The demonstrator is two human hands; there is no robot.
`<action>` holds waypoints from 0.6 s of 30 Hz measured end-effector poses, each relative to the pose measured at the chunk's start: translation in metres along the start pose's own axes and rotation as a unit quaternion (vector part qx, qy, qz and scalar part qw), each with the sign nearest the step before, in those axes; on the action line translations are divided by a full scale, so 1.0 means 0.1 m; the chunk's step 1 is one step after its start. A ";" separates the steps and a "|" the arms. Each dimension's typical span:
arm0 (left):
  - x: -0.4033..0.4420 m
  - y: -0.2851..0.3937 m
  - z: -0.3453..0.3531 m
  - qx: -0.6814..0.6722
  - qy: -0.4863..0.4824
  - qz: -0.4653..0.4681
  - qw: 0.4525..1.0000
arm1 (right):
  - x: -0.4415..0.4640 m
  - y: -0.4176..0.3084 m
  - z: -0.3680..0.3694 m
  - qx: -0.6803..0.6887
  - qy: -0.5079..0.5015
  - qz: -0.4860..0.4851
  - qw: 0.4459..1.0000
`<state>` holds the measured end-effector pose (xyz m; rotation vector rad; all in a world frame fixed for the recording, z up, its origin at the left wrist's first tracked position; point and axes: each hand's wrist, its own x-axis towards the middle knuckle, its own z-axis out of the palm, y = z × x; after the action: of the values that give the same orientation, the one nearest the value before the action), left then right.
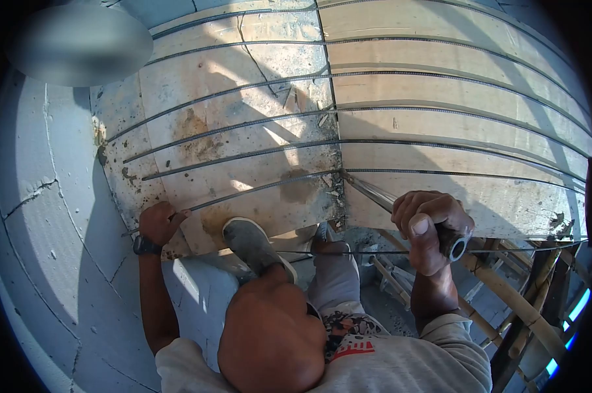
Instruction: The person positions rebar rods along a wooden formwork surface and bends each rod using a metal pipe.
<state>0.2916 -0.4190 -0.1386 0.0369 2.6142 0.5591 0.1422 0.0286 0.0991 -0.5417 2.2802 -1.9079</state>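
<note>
My left hand (160,224), with a dark watch at the wrist, is closed around a thin ribbed steel rebar (256,188) near its left end. This rebar lies across wooden formwork boards (243,150). In my right hand (433,226) is a metal pipe (371,191), gripped near its hollow round upper end. The pipe slants down and away, and its far tip meets the rebar at the seam between the boards. Whether the tip hooks around the bar, I cannot tell. My bare knee and one grey shoe (247,243) rest at the boards' near edge.
Several more rebars (243,157) run roughly parallel across the boards, crossed by a dark seam. A grey block wall (47,196) stands on the left. Below the boards' right edge are bamboo poles (512,304) and an open drop. Debris lies along the seam.
</note>
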 end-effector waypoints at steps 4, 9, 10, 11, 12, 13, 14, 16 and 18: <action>-0.03 0.07 -0.07 0.000 0.030 -0.002 1.000 | 0.03 -0.05 0.06 -0.015 -0.011 -0.020 1.000; -0.03 0.13 -0.10 -0.025 0.022 -0.033 0.999 | 0.05 -0.03 0.04 -0.003 -0.013 -0.019 1.000; -0.02 0.14 -0.11 -0.028 0.030 -0.031 0.999 | 0.05 -0.02 0.00 0.000 -0.020 -0.020 1.000; -0.02 0.14 -0.11 -0.032 0.039 -0.029 0.998 | 0.05 -0.02 -0.02 0.002 -0.027 -0.021 0.999; -0.02 0.14 -0.10 -0.029 0.038 -0.029 0.998 | 0.03 -0.02 -0.02 0.000 -0.023 -0.010 1.000; -0.02 0.14 -0.10 -0.025 0.038 -0.030 0.999 | 0.04 -0.02 -0.02 0.008 -0.033 -0.012 0.999; 0.00 0.14 -0.10 -0.022 0.038 -0.029 0.999 | 0.05 -0.01 -0.04 0.015 -0.042 -0.015 0.999; 0.02 0.15 -0.08 -0.018 0.022 -0.042 0.999 | 0.04 0.00 -0.06 0.022 -0.052 -0.018 0.998; 0.03 0.16 -0.05 -0.018 0.015 -0.052 0.998 | 0.03 0.03 -0.09 0.025 -0.056 -0.016 0.998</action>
<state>0.2858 -0.4061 -0.1290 -0.1192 2.6173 0.5732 0.1365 0.0362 0.0979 -0.6661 2.1630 -1.8918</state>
